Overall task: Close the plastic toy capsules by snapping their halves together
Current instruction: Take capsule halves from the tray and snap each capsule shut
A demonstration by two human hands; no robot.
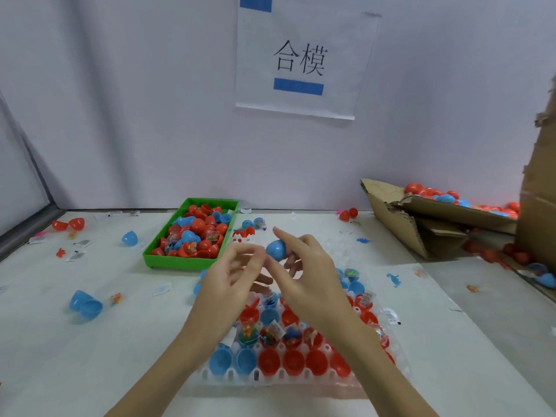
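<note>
Blue capsule (pixel 276 250) pinched in right hand (pixel 304 272), beside left hand (pixel 231 275).

White table (pixel 90 356) with green tray (pixel 156 260), clear holder tray (pixel 270 379), cardboard box (pixel 400 224)

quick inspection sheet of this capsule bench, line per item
surface: white table, littered.
job's things: white tray of open red and blue halves, some with toys inside; blue capsule held above it.
clutter: green bin of capsule halves; loose blue halves, paper slips and small toys scattered about.
grips: right hand holds the blue capsule; left hand beside it, blurred, contact unclear.
cables: nothing seen.
surroundings: wall sign; torn cardboard box holding capsules, right.
</note>
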